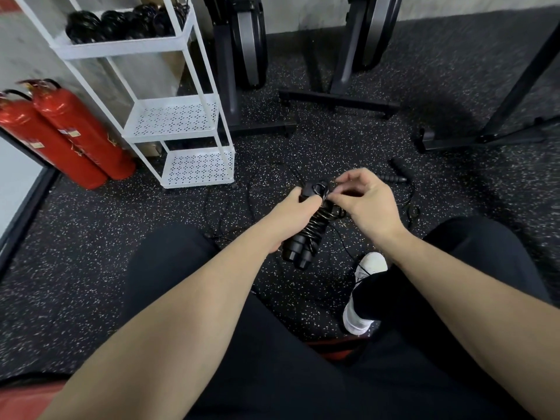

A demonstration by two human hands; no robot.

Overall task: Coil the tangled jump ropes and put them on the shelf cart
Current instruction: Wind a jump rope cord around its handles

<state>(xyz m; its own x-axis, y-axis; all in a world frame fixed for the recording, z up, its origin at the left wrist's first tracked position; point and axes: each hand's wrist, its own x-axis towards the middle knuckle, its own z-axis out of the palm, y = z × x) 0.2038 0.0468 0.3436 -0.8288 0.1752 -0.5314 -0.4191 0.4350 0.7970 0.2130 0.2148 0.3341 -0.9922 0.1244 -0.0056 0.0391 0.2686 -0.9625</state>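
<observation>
Bare forearms (188, 298) — no sleeves in view, black trousers (272, 374), white lace-up shoe (363, 286) — right foot

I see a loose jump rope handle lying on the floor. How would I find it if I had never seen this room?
Start at the white shelf cart on the left, then look right across the speckled floor, past the two hands. The loose handle lies just beyond the right hand, a ribbed black stick with thin cord trailing from it. Unlike the handles gripped in the left hand, it has no cord wound around it.
</observation>
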